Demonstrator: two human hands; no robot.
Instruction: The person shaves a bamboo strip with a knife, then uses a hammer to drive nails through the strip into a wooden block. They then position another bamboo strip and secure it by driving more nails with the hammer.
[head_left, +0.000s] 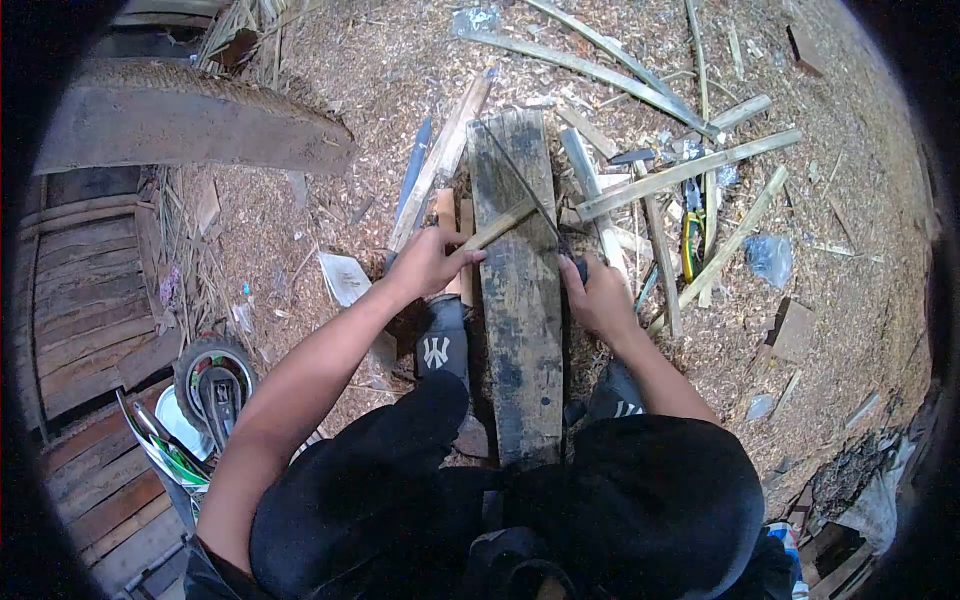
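Observation:
A thick, weathered plank [520,330] runs lengthwise between my legs. Across it lies a narrow wooden strip [500,224], its near end pinched between the thumb and fingers of my left hand [432,262] at the plank's left edge. My right hand [600,295] is closed around the handle of a saw [515,175], low on the plank's right side. The saw's long, thin dark blade slants up and left over the plank and crosses the strip near its far end. Seen nearly edge-on, the blade shows no teeth.
Wood shavings cover the ground. To the right lie several long strips [690,172], a hammer [632,157], yellow-green-handled pliers [692,245] and a clear plastic bag [768,260]. A heavy beam [200,125] juts in at upper left, above a small wheel [215,385].

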